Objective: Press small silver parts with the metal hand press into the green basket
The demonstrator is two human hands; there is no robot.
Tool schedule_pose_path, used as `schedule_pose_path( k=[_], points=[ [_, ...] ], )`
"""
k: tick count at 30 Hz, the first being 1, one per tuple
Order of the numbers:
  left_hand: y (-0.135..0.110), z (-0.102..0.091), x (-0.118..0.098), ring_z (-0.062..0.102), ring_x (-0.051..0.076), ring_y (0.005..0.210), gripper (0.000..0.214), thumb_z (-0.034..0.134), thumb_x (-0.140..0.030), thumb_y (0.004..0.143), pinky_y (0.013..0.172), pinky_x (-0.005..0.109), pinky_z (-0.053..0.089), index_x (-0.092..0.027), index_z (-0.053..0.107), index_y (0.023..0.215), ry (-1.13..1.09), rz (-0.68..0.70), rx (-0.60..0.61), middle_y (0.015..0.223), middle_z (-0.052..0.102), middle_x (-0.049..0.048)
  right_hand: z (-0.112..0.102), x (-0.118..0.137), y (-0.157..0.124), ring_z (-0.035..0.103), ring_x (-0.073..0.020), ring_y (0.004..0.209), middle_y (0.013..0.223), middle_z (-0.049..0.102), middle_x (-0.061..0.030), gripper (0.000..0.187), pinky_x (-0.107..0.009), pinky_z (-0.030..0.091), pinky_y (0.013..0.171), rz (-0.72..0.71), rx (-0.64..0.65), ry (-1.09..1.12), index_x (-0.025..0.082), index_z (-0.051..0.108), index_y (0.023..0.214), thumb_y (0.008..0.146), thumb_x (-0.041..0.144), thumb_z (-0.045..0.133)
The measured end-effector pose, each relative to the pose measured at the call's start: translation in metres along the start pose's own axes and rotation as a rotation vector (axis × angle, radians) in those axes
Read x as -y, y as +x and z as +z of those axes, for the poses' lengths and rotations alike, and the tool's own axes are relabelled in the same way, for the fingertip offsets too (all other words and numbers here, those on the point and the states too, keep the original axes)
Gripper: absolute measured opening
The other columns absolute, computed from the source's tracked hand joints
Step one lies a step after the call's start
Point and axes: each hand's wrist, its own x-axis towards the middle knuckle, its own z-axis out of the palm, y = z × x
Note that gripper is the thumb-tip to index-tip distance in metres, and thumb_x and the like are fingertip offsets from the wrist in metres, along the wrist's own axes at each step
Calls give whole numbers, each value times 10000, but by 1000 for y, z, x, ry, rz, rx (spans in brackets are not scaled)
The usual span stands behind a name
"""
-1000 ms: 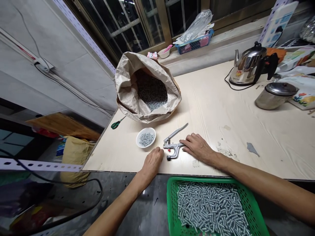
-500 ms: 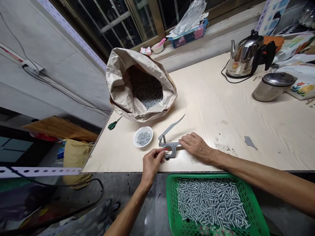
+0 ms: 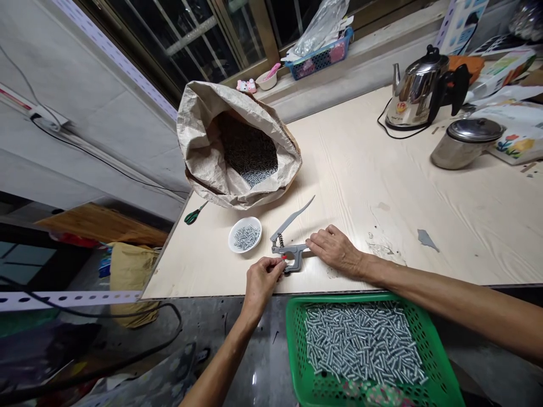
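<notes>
Grey hand-press pliers [image 3: 293, 254] with a coil spring stand on the table, their long upper handle raised and their jaw end facing left. The fingers of my right hand [image 3: 337, 251] are closed round the lower handle. My left hand [image 3: 261, 282] pinches at the jaw opening, thumb and forefinger together. A small red piece [image 3: 284, 257] shows at those fingertips, in the jaw; whether the fingers grip it or another small part is hidden. Just left of the pliers, a white bowl [image 3: 231, 242] holds small metal screw-like pieces [image 3: 246, 236].
Behind the bowl stands an open sack [image 3: 193, 133] of metal pieces. Green-handled scissors [image 3: 193, 216] lie left. Below the table edge, a green basket [image 3: 296, 362] holds many metal spring-like pieces. A kettle [image 3: 418, 93] and a lidded metal pot [image 3: 460, 148] stand at back right.
The whole view has shifted slightly. My right hand keeps its hold on the pliers, and the upper handle is still raised. My left fingers stay at the jaw, with the red piece showing a little more.
</notes>
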Motion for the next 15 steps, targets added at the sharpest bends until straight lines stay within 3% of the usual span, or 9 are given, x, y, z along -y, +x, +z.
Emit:
schedule_pose_path(
  k=[10, 15],
  points=[
    [7, -4, 6, 483, 91, 449, 407, 709, -512, 572, 498, 225, 393, -123, 627, 660, -115, -201, 197, 484, 561, -14, 0, 2, 0, 418, -171, 734, 808, 572, -29, 319, -337, 255, 696, 4, -20, -49, 185, 562, 868, 972, 116, 268],
    [11, -7, -1, 422, 65, 409, 418, 714, -528, 561, 443, 200, 321, -130, 591, 594, -30, -274, 319, 446, 510, -38, 3, 1, 1, 418, -185, 760, 798, 570, -33, 280, -345, 259, 713, 42, 7, -36, 185, 558, 838, 958, 115, 315]
  ],
)
